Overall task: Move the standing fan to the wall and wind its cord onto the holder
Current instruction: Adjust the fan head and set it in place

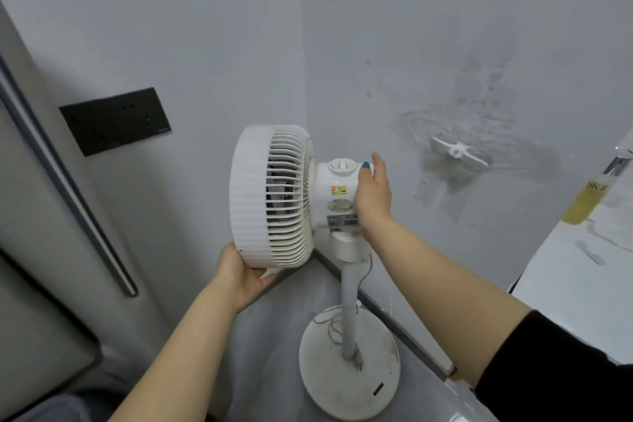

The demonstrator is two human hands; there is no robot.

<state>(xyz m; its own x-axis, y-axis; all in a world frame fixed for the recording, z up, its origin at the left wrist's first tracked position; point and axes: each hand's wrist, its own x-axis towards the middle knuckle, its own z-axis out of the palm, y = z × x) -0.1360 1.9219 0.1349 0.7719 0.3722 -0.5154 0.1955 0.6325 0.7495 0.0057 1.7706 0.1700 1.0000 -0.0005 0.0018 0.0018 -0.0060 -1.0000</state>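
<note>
A: Where's the white plastic standing fan [274, 195]?
B: Upright in the wall corner, with its round base [349, 384] on the grey floor [270, 353], just beside the skirting.
A: Hands?
B: Both holding it. The left grip [243, 274] cups the grille's lower rim; the right grip [373, 192] wraps the motor housing's rear, thumb on top.
A: Cord?
B: The thin white cord [330, 325] lies loose on the base with its plug, well apart from the white cross-shaped wall holder [457, 151].
</note>
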